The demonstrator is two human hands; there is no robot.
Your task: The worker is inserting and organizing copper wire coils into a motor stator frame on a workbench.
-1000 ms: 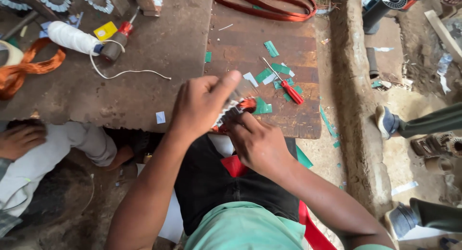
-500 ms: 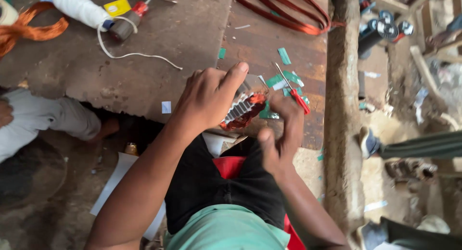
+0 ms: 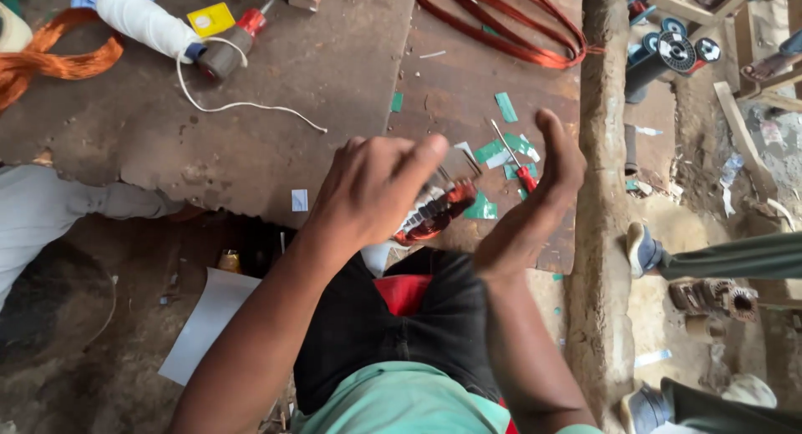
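My left hand [image 3: 376,192] grips a small motor stator [image 3: 434,210] with a laminated metal core and red copper windings, held over the front edge of the rusty metal worktable [image 3: 334,91]. My right hand [image 3: 535,208] is lifted just to the stator's right, palm flat and fingers together, apart from it and holding nothing. A red-handled screwdriver [image 3: 516,162] lies on the table behind my right hand, among green and white paper slips [image 3: 505,106].
A coil of red copper wire [image 3: 510,25] lies at the table's back. A white string spool [image 3: 142,20] and orange wire bundle [image 3: 50,58] sit far left. Another person's legs and shoes [image 3: 643,250] are at right; a grey-clothed person [image 3: 50,217] is at left.
My right hand has let go of the stator and swung up to its right, opening flat. My left hand keeps its grip. The view has shifted left and down.
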